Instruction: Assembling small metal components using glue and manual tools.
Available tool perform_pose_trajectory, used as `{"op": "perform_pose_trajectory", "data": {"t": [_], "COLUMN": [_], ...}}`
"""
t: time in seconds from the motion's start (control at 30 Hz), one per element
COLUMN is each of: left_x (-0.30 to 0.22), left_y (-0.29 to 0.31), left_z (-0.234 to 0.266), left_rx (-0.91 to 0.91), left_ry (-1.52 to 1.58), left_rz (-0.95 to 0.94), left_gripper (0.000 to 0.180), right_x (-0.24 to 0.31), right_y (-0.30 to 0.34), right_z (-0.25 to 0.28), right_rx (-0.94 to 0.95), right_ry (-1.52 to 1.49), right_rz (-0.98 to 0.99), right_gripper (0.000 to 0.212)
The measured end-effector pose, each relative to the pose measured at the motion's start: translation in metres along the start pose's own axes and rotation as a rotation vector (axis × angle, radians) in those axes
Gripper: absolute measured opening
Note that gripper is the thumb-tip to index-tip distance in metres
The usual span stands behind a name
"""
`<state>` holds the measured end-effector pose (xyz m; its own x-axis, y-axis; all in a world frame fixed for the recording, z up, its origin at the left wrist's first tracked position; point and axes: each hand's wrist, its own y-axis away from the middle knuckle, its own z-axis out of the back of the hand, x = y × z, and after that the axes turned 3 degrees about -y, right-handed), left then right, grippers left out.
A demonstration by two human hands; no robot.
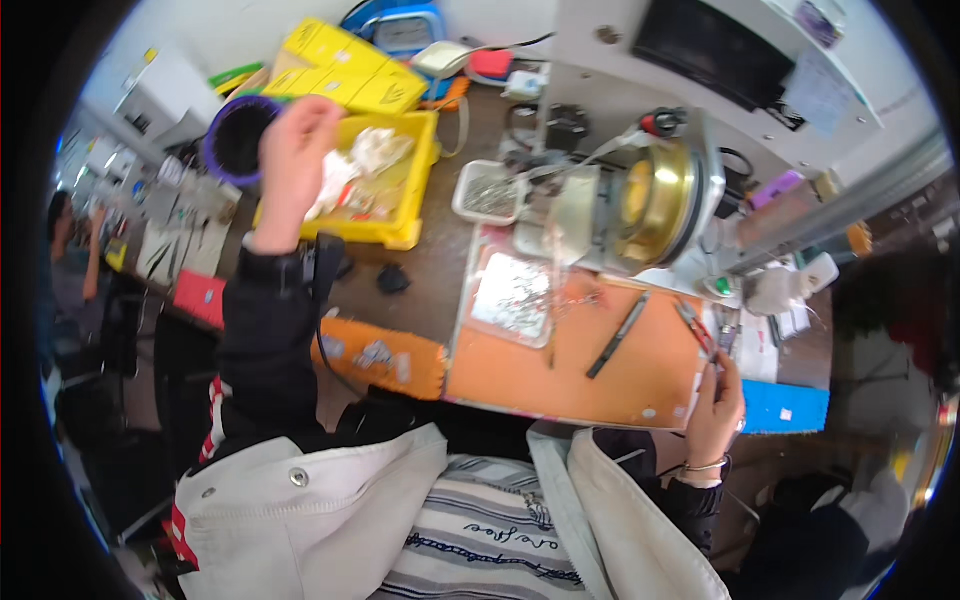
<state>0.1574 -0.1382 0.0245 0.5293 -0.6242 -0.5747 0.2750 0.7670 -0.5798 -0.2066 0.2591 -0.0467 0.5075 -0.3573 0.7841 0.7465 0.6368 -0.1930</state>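
Raised at the left, my left hand (293,165) is over the edge of a yellow plastic bin (405,222), beside a round purple-rimmed container (212,150). Its fingers are curled together and blurred; whatever they pinch, if anything, is hidden. White crumpled wrappings (380,150) lie in the bin. My right hand (714,408) rests at the right end of an orange mat (620,385), its fingers closed at the near end of red-handled pliers (693,325). A dark pen-like tool (618,335) and a white tray of small shiny pieces (512,298) lie on the mat.
Behind the mat stand a white tub of small metal pieces (490,193) and a machine with a round brass-coloured bowl (655,205). Yellow boxes (350,75) are piled behind the bin. A blue mat (785,407) lies at right. Another person (75,265) sits far left.
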Motion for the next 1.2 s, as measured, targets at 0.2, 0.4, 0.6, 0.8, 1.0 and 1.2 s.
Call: {"op": "perform_pose_trajectory", "data": {"t": [0.2, 0.4, 0.6, 0.8, 1.0, 1.2], "left_x": [0.036, 0.034, -0.053, -0.107, -0.11, -0.106], "left_y": [0.028, -0.005, 0.035, 0.079, 0.071, 0.062], "left_z": [0.008, 0.013, -0.043, -0.091, -0.117, -0.134], "left_rx": [0.229, 0.308, 0.175, 0.817, 0.856, 0.845], "left_ry": [-0.347, -0.317, 0.188, 0.938, 1.315, 1.457], "left_rz": [-0.189, 0.266, -0.006, 0.649, 1.09, 1.146], "left_gripper": [0.04, 0.051, 0.041, 0.021, 0.032, 0.038], "right_x": [0.0, 0.066, 0.12, 0.159, 0.173, 0.17], "right_y": [-0.009, -0.011, -0.017, -0.043, -0.057, -0.071], "right_z": [-0.01, -0.025, -0.055, -0.114, -0.16, -0.178], "right_rx": [-0.052, 0.079, 0.723, 0.695, 0.306, 0.248], "right_ry": [0.23, -0.088, -0.372, -0.966, -1.105, -1.231], "right_rz": [0.305, 0.387, 0.304, -0.212, -0.255, -0.322], "right_gripper": [0.029, 0.028, 0.03, 0.036, 0.027, 0.019]}}
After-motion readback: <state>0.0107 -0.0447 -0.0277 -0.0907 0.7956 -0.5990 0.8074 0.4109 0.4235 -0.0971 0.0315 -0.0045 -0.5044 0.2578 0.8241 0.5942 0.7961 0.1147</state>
